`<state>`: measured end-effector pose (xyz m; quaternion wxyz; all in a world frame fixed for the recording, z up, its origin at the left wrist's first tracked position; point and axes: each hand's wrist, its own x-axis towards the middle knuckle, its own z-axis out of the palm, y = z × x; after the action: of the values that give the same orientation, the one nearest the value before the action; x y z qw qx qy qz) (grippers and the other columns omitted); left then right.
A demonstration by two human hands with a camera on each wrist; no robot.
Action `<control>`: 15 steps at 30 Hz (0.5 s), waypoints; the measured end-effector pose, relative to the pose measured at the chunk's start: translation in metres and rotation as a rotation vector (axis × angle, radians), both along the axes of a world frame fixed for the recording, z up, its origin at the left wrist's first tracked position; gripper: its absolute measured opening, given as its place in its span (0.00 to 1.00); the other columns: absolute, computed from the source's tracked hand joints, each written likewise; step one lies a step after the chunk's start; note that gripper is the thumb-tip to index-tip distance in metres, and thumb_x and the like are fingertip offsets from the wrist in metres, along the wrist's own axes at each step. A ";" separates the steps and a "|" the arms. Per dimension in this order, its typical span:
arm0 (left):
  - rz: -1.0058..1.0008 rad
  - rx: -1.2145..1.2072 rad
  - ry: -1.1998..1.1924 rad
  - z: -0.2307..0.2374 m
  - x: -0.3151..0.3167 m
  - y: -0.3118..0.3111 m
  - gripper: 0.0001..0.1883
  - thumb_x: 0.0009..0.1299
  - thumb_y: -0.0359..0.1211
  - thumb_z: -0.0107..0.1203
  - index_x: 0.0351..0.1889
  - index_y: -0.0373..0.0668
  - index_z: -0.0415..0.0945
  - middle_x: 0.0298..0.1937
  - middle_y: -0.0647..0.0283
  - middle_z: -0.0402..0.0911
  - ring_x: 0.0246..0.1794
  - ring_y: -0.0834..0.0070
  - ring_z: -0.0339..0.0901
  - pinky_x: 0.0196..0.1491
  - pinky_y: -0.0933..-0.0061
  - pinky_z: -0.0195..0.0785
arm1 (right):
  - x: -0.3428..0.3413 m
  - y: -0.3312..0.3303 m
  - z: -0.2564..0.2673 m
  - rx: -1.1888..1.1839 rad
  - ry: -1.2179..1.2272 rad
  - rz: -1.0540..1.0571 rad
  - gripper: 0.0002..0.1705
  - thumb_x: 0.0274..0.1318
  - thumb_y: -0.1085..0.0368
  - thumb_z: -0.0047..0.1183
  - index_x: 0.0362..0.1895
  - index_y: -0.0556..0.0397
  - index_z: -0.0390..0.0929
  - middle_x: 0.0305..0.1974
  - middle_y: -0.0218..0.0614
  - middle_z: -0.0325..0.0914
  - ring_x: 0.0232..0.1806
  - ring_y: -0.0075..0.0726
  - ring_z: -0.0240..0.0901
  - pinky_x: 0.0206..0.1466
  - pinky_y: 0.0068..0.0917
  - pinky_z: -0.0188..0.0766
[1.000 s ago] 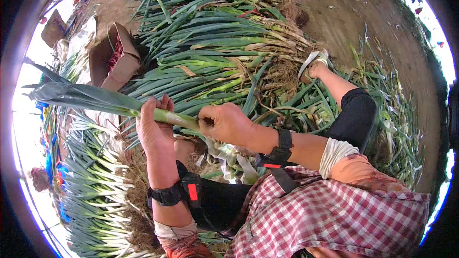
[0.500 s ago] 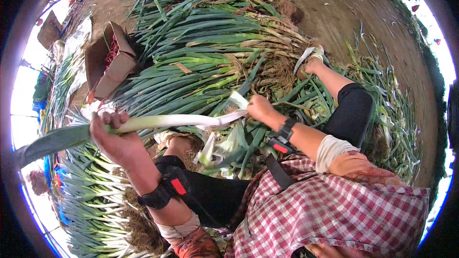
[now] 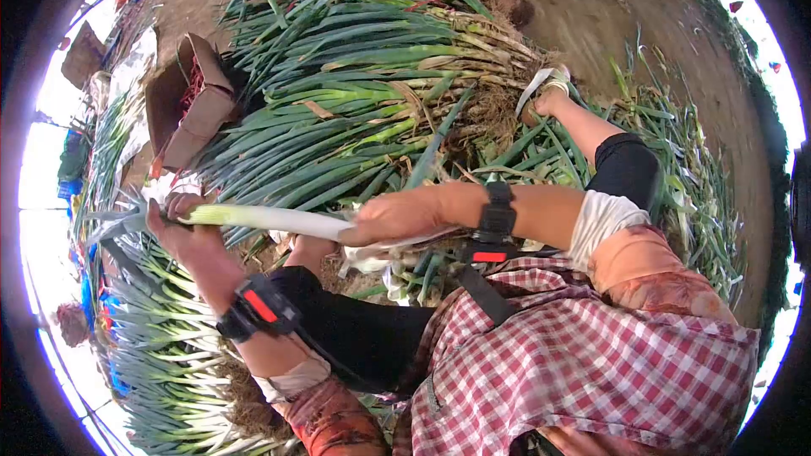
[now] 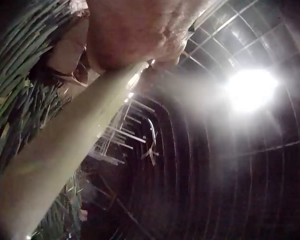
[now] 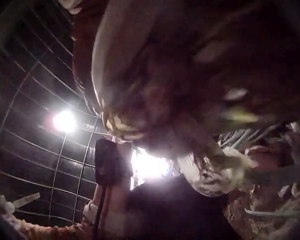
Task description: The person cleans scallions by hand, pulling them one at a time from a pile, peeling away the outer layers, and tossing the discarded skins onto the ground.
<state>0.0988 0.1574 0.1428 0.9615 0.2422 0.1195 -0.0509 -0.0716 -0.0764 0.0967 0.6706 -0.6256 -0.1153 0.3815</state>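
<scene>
A large green onion (image 3: 270, 218) lies across in front of the body, its white shaft pointing right and its dark leaves bent down at the left. My left hand (image 3: 187, 232) grips it where the white turns green. Around its white lower end curl the fingers of my right hand (image 3: 401, 215), with pale loose skin trailing below them. The left wrist view shows the smooth pale shaft (image 4: 55, 145) running out from under the left hand (image 4: 135, 30). In the right wrist view the hand and the loose skin are dark and blurred.
Beyond the hands lies a thick heap of rooted green onions (image 3: 338, 76). White-stemmed onions (image 3: 169, 338) lie in a row at lower left. A cardboard box (image 3: 198, 122) holding red strips stands at the left. Stripped leaves (image 3: 684, 203) cover the ground at right, beside a bare foot (image 3: 549, 101).
The left hand has moved left along the onion toward its leaves. The right hand pulled a strip of skin away to the right, then came back onto the white end. More white shaft shows.
</scene>
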 end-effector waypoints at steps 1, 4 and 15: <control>0.003 0.003 0.002 -0.007 0.010 0.013 0.14 0.54 0.33 0.53 0.19 0.46 0.56 0.15 0.72 0.56 0.12 0.82 0.54 0.16 0.83 0.55 | -0.008 -0.004 -0.006 -0.046 0.010 0.022 0.35 0.52 0.35 0.34 0.36 0.56 0.73 0.24 0.27 0.68 0.27 0.20 0.60 0.32 0.20 0.60; 0.112 0.204 0.142 -0.024 0.030 0.033 0.13 0.56 0.33 0.51 0.19 0.47 0.55 0.13 0.70 0.55 0.11 0.81 0.53 0.15 0.83 0.52 | -0.038 -0.031 -0.011 -0.141 -0.249 -0.066 0.28 0.56 0.44 0.38 0.42 0.58 0.69 0.25 0.29 0.67 0.28 0.22 0.62 0.33 0.22 0.63; 0.130 0.623 0.232 -0.071 0.039 0.021 0.13 0.60 0.35 0.46 0.17 0.45 0.56 0.12 0.71 0.55 0.11 0.79 0.55 0.16 0.79 0.54 | -0.134 -0.077 0.034 -0.138 0.124 -0.266 0.21 0.56 0.49 0.40 0.35 0.57 0.69 0.21 0.27 0.65 0.22 0.20 0.59 0.25 0.21 0.59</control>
<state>0.1378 0.1781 0.0720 0.8223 0.5090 0.2533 0.0223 -0.2059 -0.1538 0.1303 0.6764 -0.6554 0.0366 0.3341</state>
